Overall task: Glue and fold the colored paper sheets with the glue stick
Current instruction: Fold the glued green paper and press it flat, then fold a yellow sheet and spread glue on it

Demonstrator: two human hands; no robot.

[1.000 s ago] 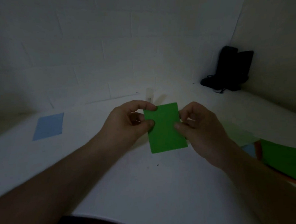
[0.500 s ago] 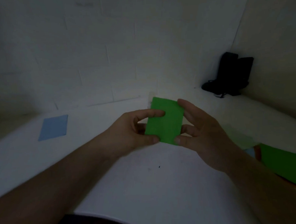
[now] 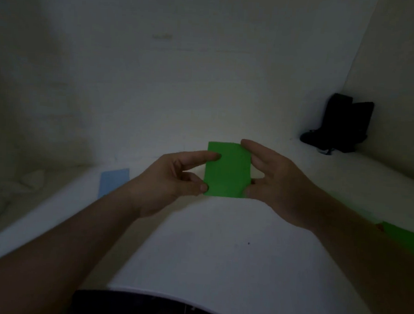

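Head view shows the green paper lifted above the white table. The left hand pinches its left edge; the right hand pinches the right edge, perhaps. Thin paper bends easily, so holding opposite edges is best.

Your right arm hides most of the green sheet at the table's right edge; the frame crops the rest.

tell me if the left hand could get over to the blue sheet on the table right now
Probably yes, once it lets go: the blue sheet lies flat just beyond the left forearm, with nothing between, but the left hand is pinching the green paper.
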